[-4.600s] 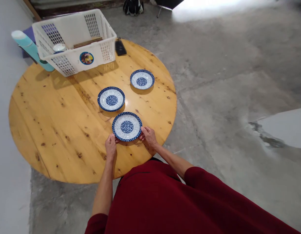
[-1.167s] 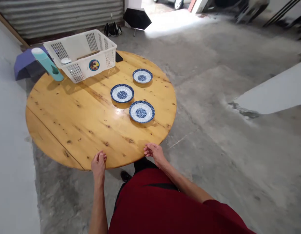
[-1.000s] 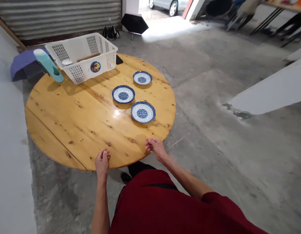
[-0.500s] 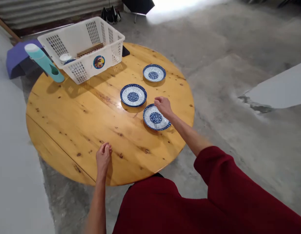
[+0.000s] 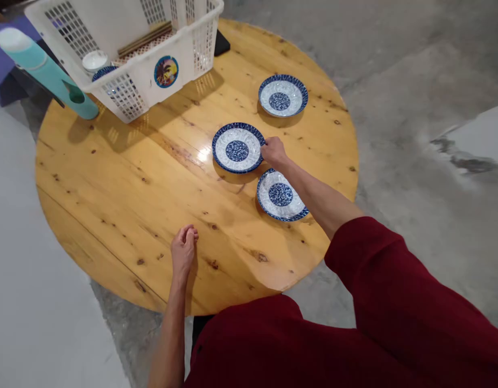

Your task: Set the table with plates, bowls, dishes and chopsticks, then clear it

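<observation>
Three blue-and-white plates lay about the right hand (image 5: 274,151), which was closed on the right-hand rim of the middle plate (image 5: 237,151); how its fingers sat beneath that rim was hidden. The far plate (image 5: 283,96) lay beyond that hand, and the near plate (image 5: 279,195) lay on its near side, partly covered by the forearm. Well apart from the right, the left hand (image 5: 184,248) was loosely curled over the wooden table (image 5: 111,178), nothing seen in it; whether its fingertips met could not be told. Beyond it stood the white basket (image 5: 146,89). For a sure hold, the rim probably called for a firm thumb above, fingers supporting below, a level plate, and a forearm kept clear of the near plate.
</observation>
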{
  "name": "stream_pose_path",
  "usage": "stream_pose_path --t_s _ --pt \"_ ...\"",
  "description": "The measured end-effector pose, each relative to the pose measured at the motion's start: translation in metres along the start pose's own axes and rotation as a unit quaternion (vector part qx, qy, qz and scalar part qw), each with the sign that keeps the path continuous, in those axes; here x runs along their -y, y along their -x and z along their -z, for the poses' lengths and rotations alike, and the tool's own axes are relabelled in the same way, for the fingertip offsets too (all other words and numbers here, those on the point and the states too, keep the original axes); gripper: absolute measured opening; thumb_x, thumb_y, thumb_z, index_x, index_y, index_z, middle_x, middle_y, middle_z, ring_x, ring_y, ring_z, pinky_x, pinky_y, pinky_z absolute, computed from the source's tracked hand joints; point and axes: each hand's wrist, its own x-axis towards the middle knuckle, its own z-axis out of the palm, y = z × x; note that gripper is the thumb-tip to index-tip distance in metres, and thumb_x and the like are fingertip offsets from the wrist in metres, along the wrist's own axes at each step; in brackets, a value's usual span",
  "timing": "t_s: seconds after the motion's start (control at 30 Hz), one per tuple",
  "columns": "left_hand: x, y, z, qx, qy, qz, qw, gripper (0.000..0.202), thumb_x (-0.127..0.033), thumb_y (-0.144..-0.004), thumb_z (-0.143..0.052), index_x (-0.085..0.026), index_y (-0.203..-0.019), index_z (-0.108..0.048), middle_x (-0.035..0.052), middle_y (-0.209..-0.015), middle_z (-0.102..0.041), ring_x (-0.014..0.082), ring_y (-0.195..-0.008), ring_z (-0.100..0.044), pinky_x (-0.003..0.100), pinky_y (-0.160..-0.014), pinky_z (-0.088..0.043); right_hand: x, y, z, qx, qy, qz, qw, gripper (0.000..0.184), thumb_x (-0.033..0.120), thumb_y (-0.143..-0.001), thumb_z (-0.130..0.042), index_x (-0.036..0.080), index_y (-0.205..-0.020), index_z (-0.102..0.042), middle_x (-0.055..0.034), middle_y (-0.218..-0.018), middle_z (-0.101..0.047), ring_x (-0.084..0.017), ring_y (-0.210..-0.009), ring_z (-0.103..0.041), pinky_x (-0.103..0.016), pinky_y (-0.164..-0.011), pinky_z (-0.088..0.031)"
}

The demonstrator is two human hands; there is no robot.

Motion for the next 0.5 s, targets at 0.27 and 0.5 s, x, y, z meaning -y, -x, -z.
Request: stream_pose_path --t_s 0.27,0.5 --pt "-0.026 -0.052 -0.005 0.059 0.013 -0.019 0.998 0.041 -0.047 -0.081 -0.067 -0.012 -0.101 -0.071 0.0062 -0.086 -0.069 0.0137 -0.072 -0.065 0.029 -0.076 -0.055 0.019 0.034 -0.02 -0.012 -0.009 -0.024 1.0 0.018 0.016 -0.086 -0.046 0.016 -0.068 -0.047 -0.0038 -0.069 -0.048 -0.015 -0.076 -0.047 -0.034 -0.083 -0.043" --pt "-0.067 -0.126 0.005 0.078 -0.038 -0.079 0.993 0.04 -0.04 -0.087 -0.063 -0.01 -0.114 -0.065 0.0077 -0.092 -0.07 0.0133 -0.073 -0.067 0.028 -0.075 -0.057 0.07 0.065 -0.058 -0.013 -0.028 -0.072 0.997 0.013 0.007 -0.081 -0.046 0.015 -0.078 -0.055 -0.0122 -0.087 -0.063 -0.023 -0.089 -0.057 -0.035 -0.089 -0.047"
